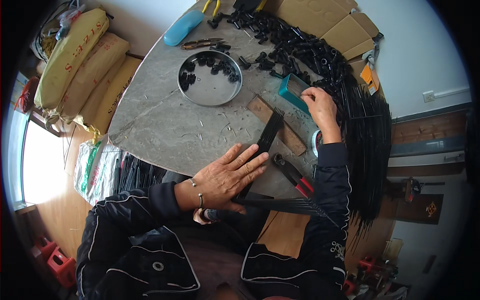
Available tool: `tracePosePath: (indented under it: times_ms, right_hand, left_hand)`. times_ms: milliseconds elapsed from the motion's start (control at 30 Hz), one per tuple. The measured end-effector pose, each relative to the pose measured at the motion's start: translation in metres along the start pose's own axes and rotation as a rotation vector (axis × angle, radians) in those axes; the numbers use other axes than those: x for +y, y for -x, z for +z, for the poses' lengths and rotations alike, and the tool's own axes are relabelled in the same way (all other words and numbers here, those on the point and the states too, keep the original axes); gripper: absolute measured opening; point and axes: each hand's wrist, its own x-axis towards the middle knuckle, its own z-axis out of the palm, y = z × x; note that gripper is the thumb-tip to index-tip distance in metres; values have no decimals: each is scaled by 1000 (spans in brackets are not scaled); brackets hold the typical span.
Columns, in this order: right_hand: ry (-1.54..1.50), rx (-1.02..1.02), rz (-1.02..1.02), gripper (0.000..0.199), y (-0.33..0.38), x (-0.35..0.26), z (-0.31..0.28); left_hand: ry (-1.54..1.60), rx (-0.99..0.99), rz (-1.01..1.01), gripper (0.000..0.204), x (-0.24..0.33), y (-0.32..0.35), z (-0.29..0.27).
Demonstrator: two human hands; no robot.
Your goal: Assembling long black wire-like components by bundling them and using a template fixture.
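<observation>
My left hand (225, 175) lies flat with its fingers stretched over a bundle of thin black rods (271, 129). The far ends of the rods cross a narrow wooden strip (292, 137) on the table. More black rods stretch from near that hand toward my right forearm. My right hand (322, 110) reaches to the edge of a teal box (287, 91), thumb and fingers pinched together. Whatever is between those fingertips is too small to make out. Between my arms lie pincers with red handles (292, 174). A small round roll (316, 142) sits beside my right wrist.
A round metal tray (207, 92) holds small black parts. Black tubular pieces (300, 50) pile up at the back right, with long black rods (367, 150) hanging over the right edge. Scissors (201, 44) and a blue case (184, 28) lie far left; metal bits litter the grey table (150, 125).
</observation>
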Motion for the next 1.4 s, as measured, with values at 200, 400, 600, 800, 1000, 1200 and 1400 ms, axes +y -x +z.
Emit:
tracePosePath:
  times_ms: [200,400,600,800,1000,1200,1400]
  right_hand:
    - [78,72,-23,12,1,0,-12]
    - [-14,202,-58,6,35,-9,-31]
    - [-262,-31,-134,18,91,-46,-25]
    - [-201,-36,-116,15,97,-43,-28]
    - [-190,-18,-96,15,97,-43,-26]
    - [-199,-5,-110,15,97,-41,-23]
    - [-201,16,-90,16,100,-43,-21]
  left_hand:
    - [37,13,22,107,-1,1,2]
    - [22,5,8,107,-1,1,3]
    - [27,-3,-1,106,-1,2,2]
    - [30,-17,0,109,-1,-1,0]
    - [37,-12,-1,107,-1,0,0]
    - [47,-14,-3,107,-1,0,0]
    - [47,-9,-11,107,0,1,2]
